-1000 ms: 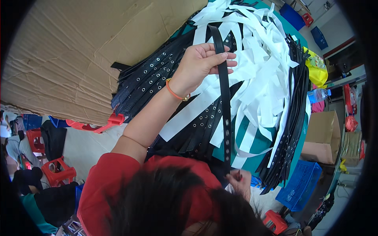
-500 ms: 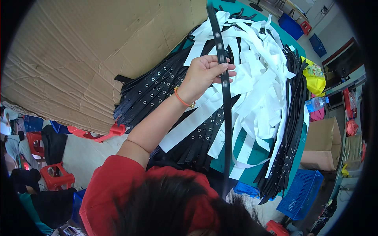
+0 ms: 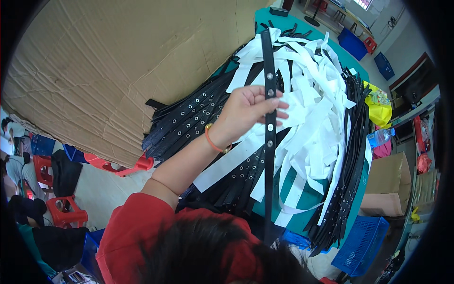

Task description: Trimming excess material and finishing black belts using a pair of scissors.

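My left hand [image 3: 253, 110] is closed on a long black strap [image 3: 269, 165] with a row of round silver fittings, the thumb in front of it. The strap hangs nearly upright, and its lower end disappears behind dark hair at the bottom of the picture. Beneath the hand, white strips [image 3: 302, 128] lie in a loose, tangled heap. Black straps with metal eyelets [image 3: 189, 116] fan out to the left of the heap, and a further bundle of black straps [image 3: 345, 189] lies to its right. My right hand is out of sight.
A big cardboard sheet [image 3: 118, 61] rises at the left of the green table [image 3: 307, 199]. To the right are a plastic bottle [image 3: 379, 137], a yellow bag [image 3: 377, 106], an open carton [image 3: 385, 184] and a blue crate [image 3: 360, 246]. Red stools [image 3: 67, 212] and people are at far left.
My left hand has moved down slightly with the strap still in it. The strap's top end has come lower, and the strap now hangs straighter.
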`<control>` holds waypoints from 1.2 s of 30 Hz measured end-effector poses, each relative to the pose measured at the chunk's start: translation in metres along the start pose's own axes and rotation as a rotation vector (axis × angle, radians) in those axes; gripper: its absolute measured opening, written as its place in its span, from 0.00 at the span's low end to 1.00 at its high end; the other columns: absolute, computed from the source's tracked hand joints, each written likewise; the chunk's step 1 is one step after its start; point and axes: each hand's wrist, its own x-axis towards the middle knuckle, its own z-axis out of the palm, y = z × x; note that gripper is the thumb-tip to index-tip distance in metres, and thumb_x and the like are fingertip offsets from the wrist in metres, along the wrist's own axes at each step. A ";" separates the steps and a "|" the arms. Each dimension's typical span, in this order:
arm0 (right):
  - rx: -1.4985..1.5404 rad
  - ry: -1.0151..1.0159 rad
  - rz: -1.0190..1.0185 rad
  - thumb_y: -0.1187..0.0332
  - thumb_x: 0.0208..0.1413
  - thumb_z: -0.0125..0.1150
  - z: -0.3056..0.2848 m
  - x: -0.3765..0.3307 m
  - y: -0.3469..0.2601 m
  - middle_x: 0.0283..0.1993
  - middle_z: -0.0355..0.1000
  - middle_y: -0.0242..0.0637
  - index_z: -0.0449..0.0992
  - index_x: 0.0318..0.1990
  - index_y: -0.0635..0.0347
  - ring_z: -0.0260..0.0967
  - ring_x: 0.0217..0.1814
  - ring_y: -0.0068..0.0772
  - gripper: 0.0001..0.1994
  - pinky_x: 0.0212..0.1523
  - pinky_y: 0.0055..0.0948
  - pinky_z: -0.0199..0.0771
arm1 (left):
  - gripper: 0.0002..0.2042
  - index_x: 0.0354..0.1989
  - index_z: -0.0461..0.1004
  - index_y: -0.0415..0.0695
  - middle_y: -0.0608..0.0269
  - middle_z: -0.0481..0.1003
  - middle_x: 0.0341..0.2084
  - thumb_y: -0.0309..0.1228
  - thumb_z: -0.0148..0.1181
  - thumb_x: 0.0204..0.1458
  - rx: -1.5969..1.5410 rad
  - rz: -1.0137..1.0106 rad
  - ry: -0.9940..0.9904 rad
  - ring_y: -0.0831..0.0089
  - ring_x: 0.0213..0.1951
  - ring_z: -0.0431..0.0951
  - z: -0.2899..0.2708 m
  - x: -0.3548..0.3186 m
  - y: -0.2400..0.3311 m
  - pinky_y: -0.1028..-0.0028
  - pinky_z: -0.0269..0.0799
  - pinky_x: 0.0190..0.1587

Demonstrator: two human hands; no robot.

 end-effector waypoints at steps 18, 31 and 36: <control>0.956 -0.602 -0.181 0.75 0.42 0.64 0.005 0.124 -0.393 0.17 0.62 0.21 0.71 0.21 0.62 0.53 0.18 0.09 0.06 0.18 0.13 0.48 | 0.13 0.48 0.60 0.34 0.56 0.72 0.34 0.23 0.47 0.55 -0.062 -0.353 -0.267 0.74 0.37 0.75 0.079 -0.087 -0.085 0.80 0.71 0.38; 1.086 -0.671 -0.179 0.65 0.51 0.55 0.001 0.112 -0.374 0.23 0.56 0.23 0.67 0.38 0.62 0.50 0.22 0.11 0.11 0.23 0.13 0.48 | 0.16 0.46 0.62 0.34 0.48 0.73 0.38 0.16 0.53 0.48 -0.170 -0.011 -0.122 0.71 0.32 0.77 0.076 -0.052 -0.080 0.75 0.75 0.37; 0.899 -0.465 -0.370 0.56 0.51 0.53 -0.010 0.119 -0.372 0.23 0.60 0.27 0.64 0.37 0.62 0.52 0.20 0.11 0.17 0.21 0.10 0.48 | 0.13 0.44 0.63 0.34 0.47 0.75 0.33 0.18 0.53 0.49 -0.176 -0.128 -0.165 0.70 0.28 0.78 0.066 -0.055 -0.084 0.77 0.75 0.30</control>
